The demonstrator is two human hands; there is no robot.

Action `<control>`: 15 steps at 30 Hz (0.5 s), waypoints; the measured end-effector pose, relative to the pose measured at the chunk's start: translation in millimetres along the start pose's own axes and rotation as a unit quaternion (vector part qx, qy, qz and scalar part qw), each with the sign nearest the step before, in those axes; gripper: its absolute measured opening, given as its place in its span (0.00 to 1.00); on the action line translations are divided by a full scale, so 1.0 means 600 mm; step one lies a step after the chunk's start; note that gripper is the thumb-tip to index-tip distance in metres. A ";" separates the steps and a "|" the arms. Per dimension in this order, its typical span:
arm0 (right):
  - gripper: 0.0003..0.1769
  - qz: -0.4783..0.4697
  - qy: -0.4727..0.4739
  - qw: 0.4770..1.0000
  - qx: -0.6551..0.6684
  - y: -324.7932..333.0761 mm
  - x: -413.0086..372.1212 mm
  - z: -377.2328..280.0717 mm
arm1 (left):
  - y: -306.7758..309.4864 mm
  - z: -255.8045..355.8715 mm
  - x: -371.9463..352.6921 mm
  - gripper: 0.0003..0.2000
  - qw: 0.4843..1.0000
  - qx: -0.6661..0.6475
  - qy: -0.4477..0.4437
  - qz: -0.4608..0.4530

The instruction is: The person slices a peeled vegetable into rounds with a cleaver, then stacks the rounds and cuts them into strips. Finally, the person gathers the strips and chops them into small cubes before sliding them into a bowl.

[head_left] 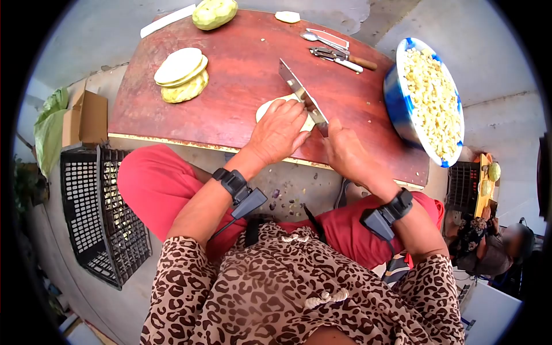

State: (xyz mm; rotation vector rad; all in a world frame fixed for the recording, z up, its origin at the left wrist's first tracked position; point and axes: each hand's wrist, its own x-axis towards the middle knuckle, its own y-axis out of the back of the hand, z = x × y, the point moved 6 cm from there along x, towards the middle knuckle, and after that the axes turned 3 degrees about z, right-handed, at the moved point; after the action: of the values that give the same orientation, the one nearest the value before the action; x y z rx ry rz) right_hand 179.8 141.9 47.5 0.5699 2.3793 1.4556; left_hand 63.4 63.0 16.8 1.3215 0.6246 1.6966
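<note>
Our left hand (280, 129), fingers bunched, holds the pale gourd slice (264, 109) down on the red table (230, 75), while our right hand (348, 150) grips the cleaver (303, 95), blade slanting forward-left by the slice's right side.

I am gripping a knife (300, 91) whose metal blade is gleaming smooth, and I am pressing a pale slice (263, 110) that is showing a smooth, matt face. I am working on a red-brown tabletop (241, 57), which is looking like varnished wood, faintly glossy but scuffed. The basin (397, 106) is shining like glossy enamel; the spoon (310, 36) is glinting as polished metal. One brown handle (363, 62) is looking wooden, a white handle (350, 66) smooth as plastic. I am wearing matt red cloth trousers (155, 178) and a soft-looking printed cloth top (247, 287) with rough, twisted cord (326, 299). Black plastic crates (123, 218) are standing near a matt cardboard box (92, 121).
</note>
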 end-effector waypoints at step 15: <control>0.12 -0.004 -0.033 0.999 0.020 0.012 -0.028 0.002 | 0.004 0.000 -0.007 0.22 1.000 0.013 0.012 0.024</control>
State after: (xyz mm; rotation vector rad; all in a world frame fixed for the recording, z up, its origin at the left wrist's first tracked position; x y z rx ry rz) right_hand 196.0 137.6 53.9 0.6073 2.3619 1.3681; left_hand 62.9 58.2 16.7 1.3462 0.6355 1.7499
